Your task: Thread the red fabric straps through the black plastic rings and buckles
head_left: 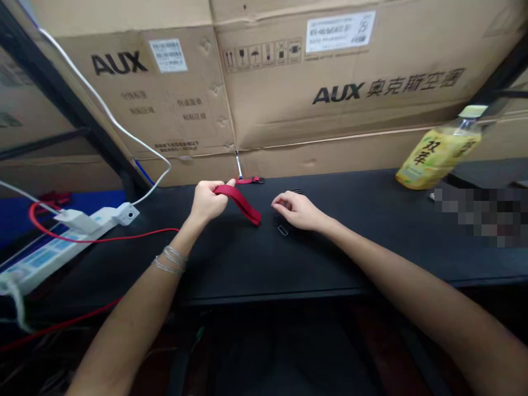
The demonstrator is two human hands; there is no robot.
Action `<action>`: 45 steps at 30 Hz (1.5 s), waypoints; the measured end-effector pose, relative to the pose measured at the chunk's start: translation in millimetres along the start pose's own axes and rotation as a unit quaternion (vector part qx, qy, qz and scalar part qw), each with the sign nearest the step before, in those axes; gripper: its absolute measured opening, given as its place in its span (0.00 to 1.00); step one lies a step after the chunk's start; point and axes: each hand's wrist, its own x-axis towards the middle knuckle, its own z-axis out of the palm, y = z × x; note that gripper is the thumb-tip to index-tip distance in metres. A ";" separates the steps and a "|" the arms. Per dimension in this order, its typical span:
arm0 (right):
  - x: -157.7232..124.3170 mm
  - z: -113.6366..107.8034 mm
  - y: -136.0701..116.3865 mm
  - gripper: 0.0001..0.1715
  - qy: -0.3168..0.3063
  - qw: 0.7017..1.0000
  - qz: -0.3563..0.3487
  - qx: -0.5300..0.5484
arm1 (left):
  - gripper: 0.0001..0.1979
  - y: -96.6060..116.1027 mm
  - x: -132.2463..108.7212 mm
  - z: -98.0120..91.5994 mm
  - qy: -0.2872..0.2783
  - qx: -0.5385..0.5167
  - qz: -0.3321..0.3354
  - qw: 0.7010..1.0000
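My left hand (208,202) grips one end of a red fabric strap (241,204), whose other end droops down to the black tabletop (231,264). My right hand (297,212) hovers just to the right of the strap, fingers loosely curled, with nothing visible in them. Under its fingertips lies a small black plastic slider buckle (282,230). Another black buckle piece (297,191) sits just beyond my right hand. Further back, a short red strap piece with a black buckle (250,180) lies near the wall of boxes.
Large cardboard AUX boxes (330,82) line the table's far side. On the left are a white power strip (61,242), a plug, and red and white cables (107,115). A yellow-green drink bottle (439,148) stands at back right, beside a pixelated patch.
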 end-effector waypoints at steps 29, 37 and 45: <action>-8.2 9.9 -20.0 0.14 -0.079 0.993 -0.065 0.052 | 0.30 28.8 -28.9 53.8 -0.210 -0.412 -0.126 0.878; -10.7 14.5 -24.5 0.19 -0.040 0.998 -0.024 0.036 | 0.30 40.4 -32.3 44.6 -0.190 -0.516 -0.130 0.825; -9.7 7.4 -26.2 0.15 -0.022 1.000 0.000 -0.001 | 0.30 32.4 -28.2 42.0 -0.240 -0.517 -0.176 0.802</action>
